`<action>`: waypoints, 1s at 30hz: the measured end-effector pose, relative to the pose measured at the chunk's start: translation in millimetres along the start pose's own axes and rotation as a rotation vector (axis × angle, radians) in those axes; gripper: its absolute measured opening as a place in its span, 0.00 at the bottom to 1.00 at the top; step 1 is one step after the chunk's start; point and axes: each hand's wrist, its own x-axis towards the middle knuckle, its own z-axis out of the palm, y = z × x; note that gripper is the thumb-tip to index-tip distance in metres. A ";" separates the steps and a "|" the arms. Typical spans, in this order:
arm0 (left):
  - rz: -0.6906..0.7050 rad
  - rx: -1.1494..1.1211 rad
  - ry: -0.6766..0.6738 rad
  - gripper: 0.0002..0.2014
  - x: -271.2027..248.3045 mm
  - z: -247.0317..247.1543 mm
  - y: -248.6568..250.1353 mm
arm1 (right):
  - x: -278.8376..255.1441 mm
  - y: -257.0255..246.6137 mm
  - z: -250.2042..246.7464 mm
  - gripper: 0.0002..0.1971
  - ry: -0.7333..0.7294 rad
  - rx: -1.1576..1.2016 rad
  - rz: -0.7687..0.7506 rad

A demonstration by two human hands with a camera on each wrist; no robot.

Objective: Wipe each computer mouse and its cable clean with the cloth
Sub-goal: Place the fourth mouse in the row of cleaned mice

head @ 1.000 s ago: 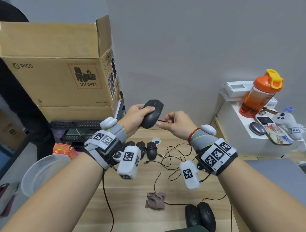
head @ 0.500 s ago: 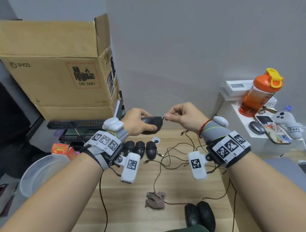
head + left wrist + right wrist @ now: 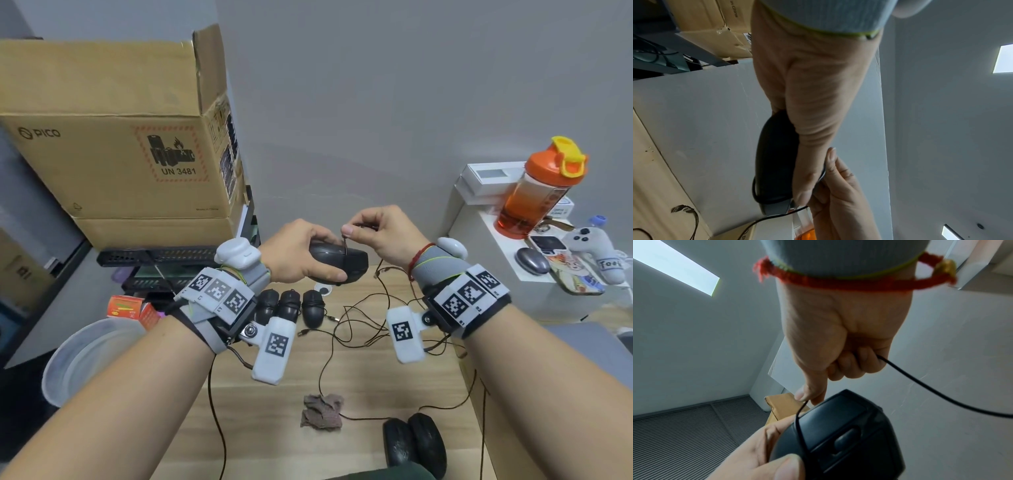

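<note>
The mouse (image 3: 337, 260) is held in the air at the centre of the head view, above the far edge of the table (image 3: 342, 370), with its cable (image 3: 345, 248) laid across its back. The left hand (image 3: 298, 253) grips the mouse body, thumb on the near side and fingers curled round the far side. The right hand (image 3: 380, 233) pinches the cable between thumb and forefinger just above the mouse, the other fingers curled over the cord, which trails down to a loose tangle right of centre. This looks like winding the cable round the mouse, a tidying step and not wiping, since the cloth (image 3: 322, 411) lies crumpled and untouched at the lower centre. Three mice (image 3: 291, 306) sit side by side behind the left wrist and look already wrapped; two more (image 3: 414, 445) lie at the bottom edge, right of the cloth. The next move probably calls for carrying the pinched cord round the body with light tension so the turn stays put.
</note>
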 end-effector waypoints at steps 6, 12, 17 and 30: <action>-0.003 -0.053 0.076 0.22 -0.9 8.0 -1.1 | -1.7 1.5 -0.3 0.08 0.045 0.021 -0.016; -0.006 -0.036 0.178 0.22 -0.9 10.0 4.9 | -1.2 -0.1 -3.0 0.09 0.096 0.061 -0.022; -0.034 0.042 0.273 0.20 -1.3 3.1 -3.1 | -6.8 5.5 -9.4 0.14 0.097 0.093 0.034; -0.436 0.137 0.297 0.27 -13.6 60.2 -96.7 | -44.6 63.8 81.5 0.11 -0.119 -0.103 0.327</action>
